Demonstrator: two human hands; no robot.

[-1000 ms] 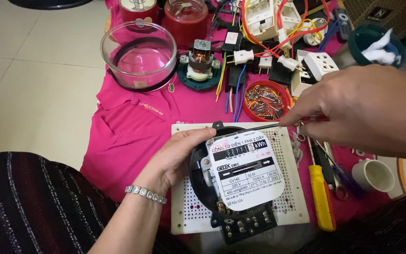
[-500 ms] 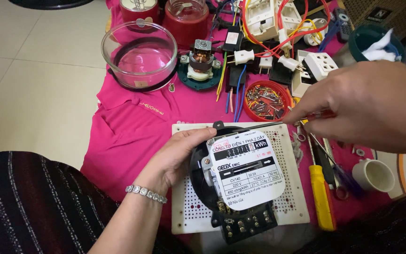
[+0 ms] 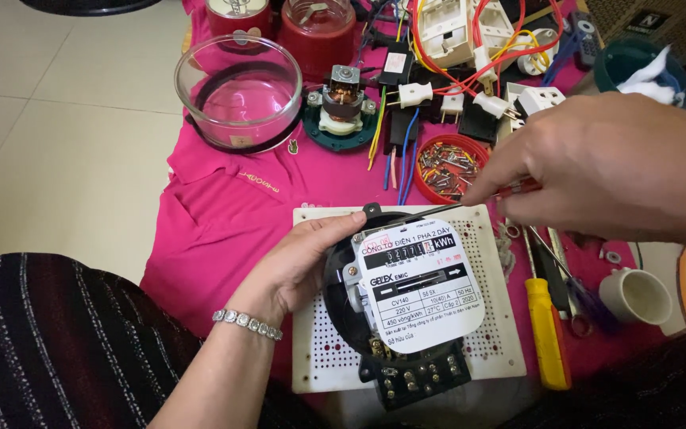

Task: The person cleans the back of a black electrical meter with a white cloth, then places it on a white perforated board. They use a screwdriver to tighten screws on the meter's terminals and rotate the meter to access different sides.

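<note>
- White rounded faceplate label (image 3: 421, 284) with black bands, fronting the black meter on the perforated board.
- Small white label (image 3: 395, 63) on a black part, upper middle.
</note>
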